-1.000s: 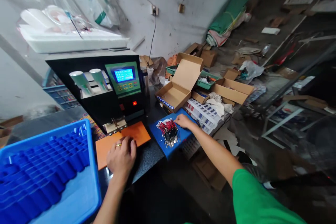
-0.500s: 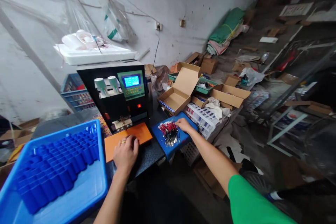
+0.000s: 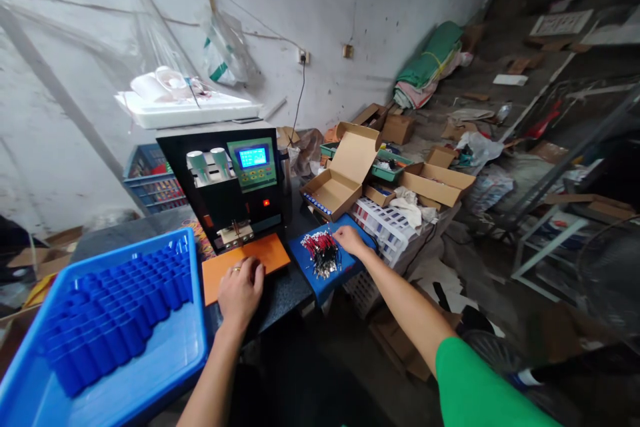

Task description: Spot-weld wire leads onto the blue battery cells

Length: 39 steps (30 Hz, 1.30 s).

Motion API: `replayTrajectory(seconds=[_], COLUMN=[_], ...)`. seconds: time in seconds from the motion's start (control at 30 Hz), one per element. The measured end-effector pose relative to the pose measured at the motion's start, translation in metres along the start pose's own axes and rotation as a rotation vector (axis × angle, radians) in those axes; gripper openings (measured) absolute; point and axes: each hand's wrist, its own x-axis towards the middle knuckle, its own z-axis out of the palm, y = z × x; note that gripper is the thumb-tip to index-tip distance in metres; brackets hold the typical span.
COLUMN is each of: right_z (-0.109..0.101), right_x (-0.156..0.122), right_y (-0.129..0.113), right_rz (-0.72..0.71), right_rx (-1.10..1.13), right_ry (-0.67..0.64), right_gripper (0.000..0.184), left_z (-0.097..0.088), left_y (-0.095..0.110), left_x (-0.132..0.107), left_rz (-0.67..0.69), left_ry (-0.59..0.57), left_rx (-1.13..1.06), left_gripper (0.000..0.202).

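Observation:
My left hand (image 3: pixel 241 290), with a ring on one finger, rests on the orange board (image 3: pixel 277 255) in front of a black machine (image 3: pixel 215 197). Its fingers are curled, and whatever lies under them is hidden. My right hand (image 3: pixel 350 240) is closed in a pinch at the right edge of a pile of short red and black wire leads (image 3: pixel 323 253) with white ends and bare metal tips. The wire at its fingertips is too small to see clearly. The pile lies on a blue cloth-like mat (image 3: pixel 305 280).
At left, a blue tray (image 3: pixel 197 320) holds rows of blue cylinders (image 3: pixel 115 313). The machine has a lit display (image 3: pixel 253 157). Behind the mat stand an open cardboard box (image 3: pixel 333 190) with blue cells along its edge and a white basket (image 3: pixel 385 233).
The view has shifted slightly, so the machine and tray sit a little lower and further right. Both hands stay nearly where they were, the right still at the wire pile.

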Motion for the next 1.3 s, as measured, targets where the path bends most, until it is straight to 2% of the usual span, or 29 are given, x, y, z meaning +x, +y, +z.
replayTrajectory(seconds=[0.07, 0.13, 0.3, 0.4, 0.47, 0.57, 0.73, 0.9, 1.0, 1.1, 1.3], right_z=[-0.003, -0.007, -0.019, -0.026, -0.027, -0.023, -0.003, 0.018, 0.024, 0.027, 0.032], right_x=[-0.002, -0.004, -0.005, -0.005, -0.007, -0.014, -0.032, -0.049, -0.057, -0.062, -0.068], right_y=[-0.002, -0.002, 0.001, -0.003, -0.009, -0.019, -0.031, -0.038, -0.04, -0.04, -0.044], right_rz=[0.041, 0.082, 0.181, 0.194, 0.131, -0.079, -0.395, -0.661, -0.741, -0.786, -0.8], right_rx=[-0.114, -0.163, -0.212, -0.237, -0.249, -0.243, -0.189, -0.173, -0.205, -0.234, -0.193], right_ry=[-0.082, -0.11, -0.096, -0.046, 0.003, 0.032, 0.096, 0.125, 0.113, 0.093, 0.061], right_gripper=[0.025, 0.024, 0.021, 0.022, 0.022, 0.021, 0.015, 0.017, 0.019, 0.022, 0.022], left_z=[0.001, 0.002, 0.002, 0.002, 0.002, 0.002, 0.001, 0.004, 0.014, 0.03, 0.058], left_y=[-0.001, -0.002, -0.003, -0.001, -0.001, -0.002, -0.001, 0.03, 0.055, 0.072, 0.085], left_x=[-0.001, -0.001, -0.002, -0.002, -0.002, -0.002, -0.001, -0.017, -0.029, -0.035, -0.035], left_rz=[0.004, 0.011, 0.014, 0.011, 0.007, -0.005, -0.115, -0.124, -0.137, -0.215, -0.482], left_ry=[0.004, 0.005, 0.005, 0.004, 0.007, 0.001, -0.013, -0.012, -0.078, -0.12, -0.168], left_rx=[0.001, -0.003, -0.012, -0.009, -0.011, -0.036, -0.207, -0.553, -0.705, -0.808, -1.124], left_gripper=[0.034, 0.034, 0.034, 0.033, 0.033, 0.033, 0.038, 0.038, 0.034, 0.034, 0.038])
